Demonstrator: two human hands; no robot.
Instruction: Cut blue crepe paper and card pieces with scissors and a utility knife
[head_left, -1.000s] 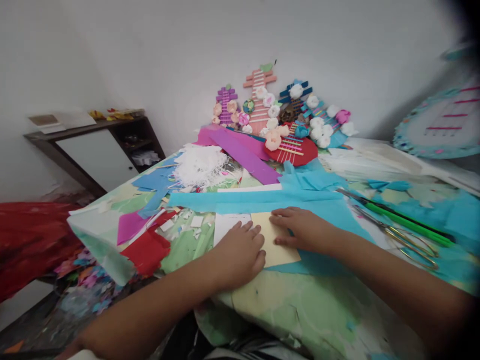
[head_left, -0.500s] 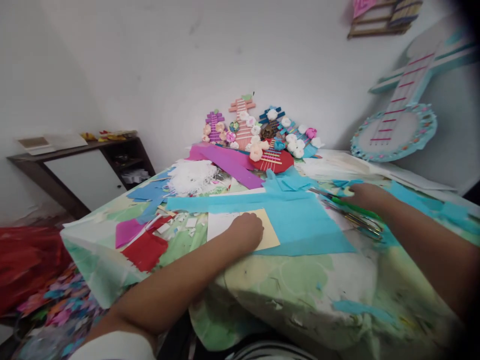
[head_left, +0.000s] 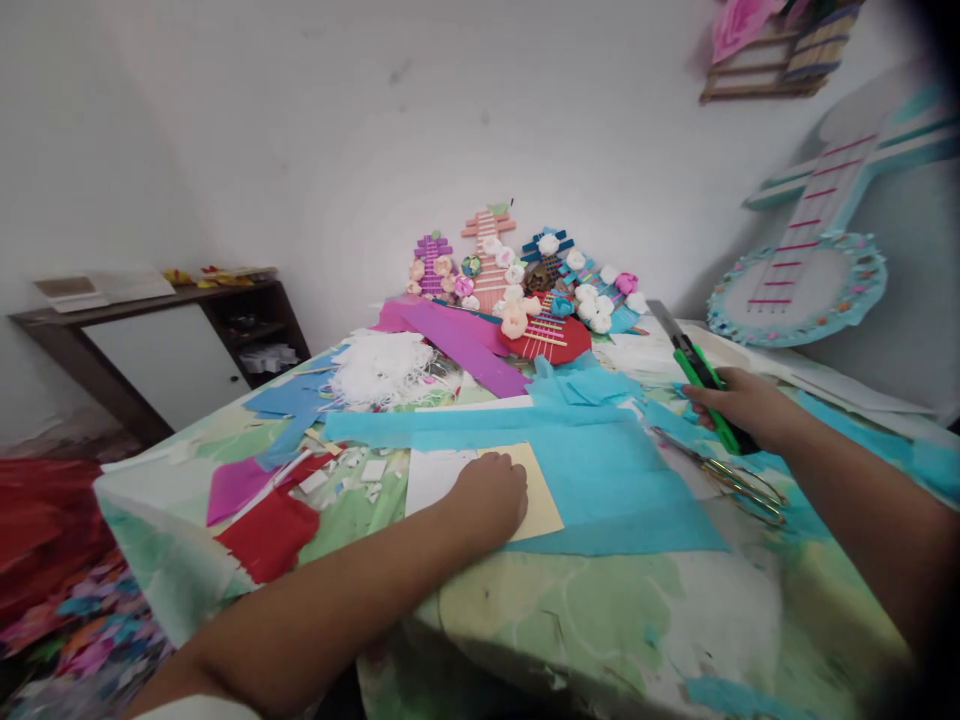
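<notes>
My right hand (head_left: 739, 405) is wrapped round a green and black utility knife (head_left: 697, 368), held above the table with its blade pointing up and left. My left hand (head_left: 495, 495) rests with curled fingers on a pale yellow card (head_left: 541, 505); whether it grips anything is hidden. White paper (head_left: 431, 478) shows left of the card. Beneath lies a sheet of turquoise crepe paper (head_left: 630, 490). Gold-handled scissors (head_left: 739, 485) lie on the table below the knife.
Small paper-craft guitars with flowers (head_left: 491, 265) stand at the back. White shreds (head_left: 382, 368), a purple strip (head_left: 465, 350) and red crepe paper (head_left: 270, 530) lie leftward. A large guitar shape (head_left: 799, 285) leans at the right.
My right hand has lifted the knife off the table and tilted its blade upward, leaving the scissors lying there. My left hand stays on the card. The view has shifted slightly.
</notes>
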